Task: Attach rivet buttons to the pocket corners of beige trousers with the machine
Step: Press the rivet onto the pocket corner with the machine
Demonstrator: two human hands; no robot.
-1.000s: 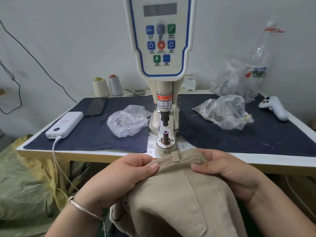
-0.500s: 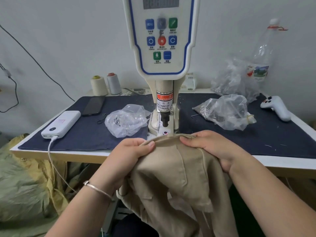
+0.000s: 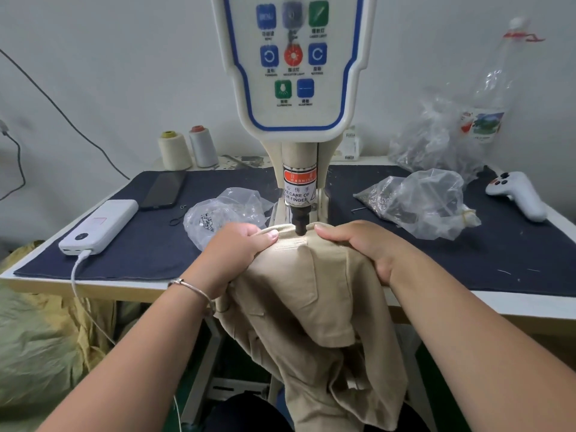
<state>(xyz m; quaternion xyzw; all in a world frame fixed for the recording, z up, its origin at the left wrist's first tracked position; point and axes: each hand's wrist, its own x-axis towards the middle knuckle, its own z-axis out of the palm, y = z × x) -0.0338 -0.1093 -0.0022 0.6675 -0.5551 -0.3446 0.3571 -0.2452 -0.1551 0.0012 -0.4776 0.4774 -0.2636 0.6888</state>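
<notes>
The beige trousers (image 3: 311, 294) hang off the table's front edge, their waistband lying under the black punch (image 3: 300, 224) of the rivet machine (image 3: 296, 73). My left hand (image 3: 240, 247) grips the waistband just left of the punch, thumb on top. Just right of the punch, my right hand (image 3: 358, 244) holds the same band, fingers curled over the fabric. The cloth covers the lower die. A clear bag of metal rivets (image 3: 224, 213) lies left of the machine.
On the dark cloth-covered table (image 3: 156, 244) lie a white power bank (image 3: 99, 224) with cable, a phone (image 3: 163, 190), two thread cones (image 3: 187, 149), plastic bags (image 3: 420, 204), a white controller (image 3: 517, 194) and an empty bottle (image 3: 492, 98).
Both hands have pushed the trousers forward and up onto the table, sliding the waistband over the lower die until it sits directly under the punch.
</notes>
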